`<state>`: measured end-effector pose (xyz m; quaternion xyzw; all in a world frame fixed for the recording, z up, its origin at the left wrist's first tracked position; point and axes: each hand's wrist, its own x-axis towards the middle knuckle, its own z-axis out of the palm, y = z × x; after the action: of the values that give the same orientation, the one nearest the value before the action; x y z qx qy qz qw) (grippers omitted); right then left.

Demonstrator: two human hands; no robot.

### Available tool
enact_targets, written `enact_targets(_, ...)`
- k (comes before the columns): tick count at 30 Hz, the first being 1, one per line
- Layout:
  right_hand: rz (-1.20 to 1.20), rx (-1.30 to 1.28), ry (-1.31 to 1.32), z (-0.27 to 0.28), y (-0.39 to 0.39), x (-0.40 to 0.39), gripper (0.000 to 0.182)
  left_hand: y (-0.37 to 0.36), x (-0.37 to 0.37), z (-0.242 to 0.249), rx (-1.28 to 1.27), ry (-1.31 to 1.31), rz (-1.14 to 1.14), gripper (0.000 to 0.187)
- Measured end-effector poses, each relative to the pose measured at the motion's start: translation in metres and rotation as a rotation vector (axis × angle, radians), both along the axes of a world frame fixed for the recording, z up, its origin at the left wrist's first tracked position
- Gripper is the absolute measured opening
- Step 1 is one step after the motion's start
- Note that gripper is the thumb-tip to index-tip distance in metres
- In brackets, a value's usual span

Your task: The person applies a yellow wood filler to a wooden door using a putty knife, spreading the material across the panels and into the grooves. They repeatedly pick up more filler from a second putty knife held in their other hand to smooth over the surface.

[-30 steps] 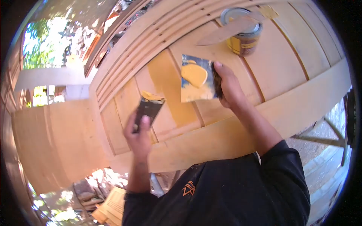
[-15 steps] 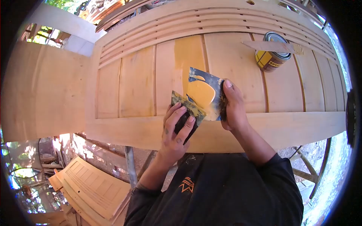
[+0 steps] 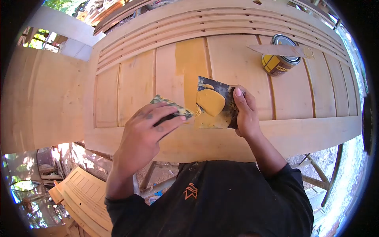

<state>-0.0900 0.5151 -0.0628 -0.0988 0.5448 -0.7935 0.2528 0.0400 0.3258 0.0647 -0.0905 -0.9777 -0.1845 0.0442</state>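
My left hand [image 3: 143,132] grips a small putty-smeared spreader [image 3: 172,105], its edge just left of the other blade. In my right hand [image 3: 246,112] is a wider, dark putty knife [image 3: 228,103], held by its handle side with the blade pointing left. A thick mound of yellow-tan wood filler [image 3: 211,102] sits on that blade. Both tools are above a pale wooden door [image 3: 241,75] lying flat. A darker yellow stripe of spread filler [image 3: 190,59] covers part of one panel behind the blades.
An open-looking filler can [image 3: 276,66] stands on the door at right, a flat wooden stick [image 3: 272,49] across its top. A plain board [image 3: 43,98] lies at left. Another slatted door panel [image 3: 85,193] rests lower left. Metal supports [image 3: 314,173] show beneath the door.
My left hand has moved left with its spreader, away from the wider blade, and turned flatter. My right hand stays nearly in place, the filler mound still on its blade.
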Motion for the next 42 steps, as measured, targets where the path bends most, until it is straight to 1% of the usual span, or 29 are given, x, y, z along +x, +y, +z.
enact_targets(4, -0.026, -0.015, -0.044, 0.008, -0.007, 0.004, 0.031, 0.006, -0.014, 0.009, -0.153, -0.036, -0.078, 0.047)
enact_targets(6, -0.006, -0.001, -0.004, 0.002, -0.007, 0.004, 0.031, 0.007, -0.021, 0.009, -0.205, -0.039, -0.092, 0.044)
enact_targets(12, -0.008, 0.056, 0.020, -0.004, -0.010, 0.000, 0.030, 0.004, -0.040, -0.002, -0.264, -0.153, -0.149, 0.039)
enact_targets(15, -0.053, 0.166, 0.111, -0.003, -0.015, -0.005, 0.030, -0.004, -0.045, -0.012, -0.228, -0.294, -0.224, 0.038)
enact_targets(16, -0.070, 0.209, 0.153, -0.003, -0.018, -0.008, 0.030, -0.012, -0.048, -0.016, -0.127, -0.430, -0.218, 0.040)
enact_targets(18, -0.156, 0.189, 0.040, -0.024, -0.022, -0.023, 0.031, -0.037, -0.059, -0.025, 0.085, -0.704, -0.200, 0.045)
enact_targets(19, -0.201, 0.176, -0.014, -0.032, -0.022, -0.032, 0.031, -0.053, -0.067, -0.033, 0.143, -0.623, -0.115, 0.046)
enact_targets(21, -0.236, 0.143, -0.004, -0.038, -0.019, -0.045, 0.031, -0.090, -0.090, -0.052, 0.253, -0.458, 0.044, 0.050)
enact_targets(22, -0.252, 0.127, 0.005, -0.041, -0.016, -0.053, 0.031, -0.103, -0.106, -0.058, 0.272, -0.402, 0.122, 0.053)
enact_targets(23, -0.268, 0.088, -0.050, -0.057, -0.011, -0.058, 0.029, -0.117, -0.122, -0.064, 0.292, -0.344, 0.201, 0.057)
enact_targets(25, -0.338, 0.068, -0.126, -0.071, -0.008, -0.066, 0.030, -0.147, -0.156, -0.092, 0.130, -0.268, 0.258, 0.058)
enact_targets(26, -0.373, 0.060, -0.166, -0.076, -0.005, -0.068, 0.030, -0.156, -0.170, -0.099, 0.093, -0.266, 0.266, 0.058)
enact_targets(28, -0.350, 0.106, -0.104, -0.077, 0.001, -0.075, 0.029, -0.167, -0.194, -0.112, 0.022, -0.259, 0.284, 0.059)
enact_targets(30, -0.328, 0.135, -0.057, -0.071, 0.004, -0.080, 0.029, -0.179, -0.210, -0.123, -0.008, -0.244, 0.225, 0.058)
enact_targets(31, -0.361, 0.174, -0.034, -0.078, 0.005, -0.081, 0.028, -0.182, -0.215, -0.129, -0.021, -0.240, 0.199, 0.057)
enact_targets(32, -0.340, 0.195, -0.019, -0.080, 0.005, -0.082, 0.028, -0.183, -0.220, -0.133, -0.026, -0.250, 0.195, 0.057)
enact_targets(34, -0.296, 0.234, 0.013, -0.076, 0.004, -0.083, 0.029, -0.180, -0.226, -0.135, -0.037, -0.268, 0.189, 0.056)
enact_targets(37, -0.257, 0.263, 0.003, -0.071, 0.003, -0.082, 0.030, -0.174, -0.229, -0.142, -0.082, -0.222, 0.217, 0.056)
enact_targets(40, -0.315, 0.316, 0.048, -0.069, -0.004, -0.080, 0.031, -0.164, -0.222, -0.150, -0.013, -0.213, 0.253, 0.055)
enact_targets(42, -0.318, 0.258, 0.024, -0.066, -0.011, -0.081, 0.031, -0.171, -0.222, -0.159, -0.091, -0.174, 0.247, 0.048)
